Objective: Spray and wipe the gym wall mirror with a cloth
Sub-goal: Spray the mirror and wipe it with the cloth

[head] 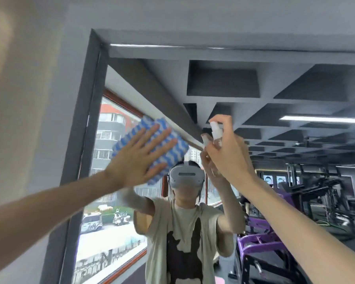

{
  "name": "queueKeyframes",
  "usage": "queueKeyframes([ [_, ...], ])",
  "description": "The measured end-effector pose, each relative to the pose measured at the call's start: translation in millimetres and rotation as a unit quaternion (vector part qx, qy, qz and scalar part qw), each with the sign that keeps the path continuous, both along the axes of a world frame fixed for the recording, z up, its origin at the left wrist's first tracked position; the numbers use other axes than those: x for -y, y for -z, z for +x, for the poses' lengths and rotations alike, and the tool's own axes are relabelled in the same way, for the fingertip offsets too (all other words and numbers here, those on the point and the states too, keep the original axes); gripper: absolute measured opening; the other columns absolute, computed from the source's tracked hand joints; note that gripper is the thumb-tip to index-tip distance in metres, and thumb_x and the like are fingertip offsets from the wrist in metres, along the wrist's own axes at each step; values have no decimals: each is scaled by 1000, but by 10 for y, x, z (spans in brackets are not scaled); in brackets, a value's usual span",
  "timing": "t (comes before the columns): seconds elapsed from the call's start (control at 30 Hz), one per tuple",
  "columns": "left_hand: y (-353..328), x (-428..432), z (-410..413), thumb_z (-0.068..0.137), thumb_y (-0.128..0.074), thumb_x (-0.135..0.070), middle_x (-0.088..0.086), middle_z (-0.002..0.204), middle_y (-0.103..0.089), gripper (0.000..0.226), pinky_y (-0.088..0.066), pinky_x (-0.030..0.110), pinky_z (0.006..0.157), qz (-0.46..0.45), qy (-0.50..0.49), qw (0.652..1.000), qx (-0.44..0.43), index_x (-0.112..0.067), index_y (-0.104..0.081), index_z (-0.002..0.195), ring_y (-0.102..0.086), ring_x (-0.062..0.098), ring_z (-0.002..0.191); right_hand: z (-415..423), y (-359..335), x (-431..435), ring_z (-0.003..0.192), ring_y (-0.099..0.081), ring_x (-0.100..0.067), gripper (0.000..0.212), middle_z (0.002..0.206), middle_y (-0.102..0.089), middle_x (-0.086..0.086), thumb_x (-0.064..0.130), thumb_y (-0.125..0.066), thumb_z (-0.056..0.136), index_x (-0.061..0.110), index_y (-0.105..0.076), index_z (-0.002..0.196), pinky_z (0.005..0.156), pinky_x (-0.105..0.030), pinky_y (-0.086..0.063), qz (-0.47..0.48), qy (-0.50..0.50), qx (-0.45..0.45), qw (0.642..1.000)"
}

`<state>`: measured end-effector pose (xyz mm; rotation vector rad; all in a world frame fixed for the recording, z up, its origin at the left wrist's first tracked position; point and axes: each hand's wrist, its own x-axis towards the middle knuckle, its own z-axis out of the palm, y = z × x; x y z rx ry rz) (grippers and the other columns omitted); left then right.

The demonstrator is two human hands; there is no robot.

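Cloth (168, 144), wavy blue-and-white, under my spread left hand (137, 160); right hand (230, 158) grips clear spray bottle (216, 131) just right of it.

No legible text in view. Closest thing: dark number-like marks on the side of a small white vehicle (91, 223), 8 o'clock, seen reflected in the mirror (223, 83), reversed and too blurred to read. Wall posters (275, 179) at 3 o'clock: any lettering too small to tell
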<state>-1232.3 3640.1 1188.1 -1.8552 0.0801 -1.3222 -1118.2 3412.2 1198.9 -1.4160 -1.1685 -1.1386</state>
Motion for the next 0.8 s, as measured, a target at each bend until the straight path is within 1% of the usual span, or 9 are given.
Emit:
queueKeyframes([
  [0.17, -560, -256, -106, 95, -1, -53, 8, 162, -1, 68, 7, 44, 118, -307, 15, 930, 202, -18, -3, 154, 5, 32, 148, 38, 5, -27, 65, -64, -32, 41, 83, -63, -8, 13, -60, 94, 36, -32, 113, 58, -50, -55, 20, 5, -57, 998],
  [0.33, -652, -19, 5, 93, -8, -51, 5, 162, 2, 68, 10, 39, 117, -382, 65, 888, 246, -21, -3, 154, 7, 29, 148, 27, -61, -21, 67, -63, -24, 47, 88, -62, -5, 8, -64, 92, 28, -35, 124, 61, -46, -57, 68, -31, -87, 993],
  [0.4, -576, 147, 132, 97, -11, -49, 10, 161, -8, 65, 2, 46, 120, -282, 52, 934, 215, -18, -8, 154, -1, 32, 148, 6, -100, -22, 66, -62, -24, 48, 86, -62, -3, 8, -65, 91, 29, -34, 122, 60, -44, -55, 82, -25, -80, 993],
  [0.47, -285, 347, 334, 100, -23, -46, 13, 157, -24, 59, -11, 52, 119, -16, 82, 996, 23, -17, -25, 151, -15, 34, 146, -10, -133, -8, 66, -60, -26, 50, 82, -62, -5, 6, -64, 90, 34, -33, 117, 60, -44, -53, 87, -27, -81, 993],
  [0.53, -77, 432, 386, 101, -29, -47, 9, 156, -28, 56, -12, 49, 119, 180, 57, 970, -153, -20, -33, 150, -17, 32, 146, -33, -133, 23, 64, -60, -27, 50, 80, -62, -6, 6, -62, 90, 39, -32, 112, 61, -46, -52, 84, -24, -83, 993],
  [0.57, -193, 408, 354, 101, -26, -48, 7, 157, -25, 56, -11, 48, 120, 205, 40, 964, -163, -22, -30, 150, -15, 31, 147, -51, -126, 45, 63, -60, -27, 48, 79, -61, -6, 6, -61, 91, 39, -32, 111, 59, -46, -53, 75, -20, -83, 994],
  [0.67, -851, 329, 278, 100, -15, -51, 5, 161, -14, 59, 0, 41, 120, -46, 49, 997, 39, -26, -16, 153, -6, 28, 149, -56, -90, 165, 56, -65, -26, 43, 80, -63, -10, 9, -59, 93, 35, -33, 115, 51, -41, -56, 60, -28, -96, 993],
  [0.73, -1207, 323, 235, 101, -16, -51, 3, 162, -3, 59, 5, 40, 119, -227, 43, 960, 161, -26, -7, 154, 3, 27, 149, -31, -73, 271, 51, -63, -22, 41, 78, -62, -8, 9, -59, 93, 31, -35, 118, 46, -33, -53, 67, -9, -100, 993],
  [0.8, -1164, 507, 391, 100, -15, -51, 5, 162, 1, 61, 7, 43, 119, -269, 48, 941, 200, -25, -3, 154, 6, 29, 148, 24, -63, 388, 48, -58, -17, 41, 76, -60, -5, 8, -60, 92, 27, -37, 121, 46, -30, -49, 86, 3, -105, 991],
])
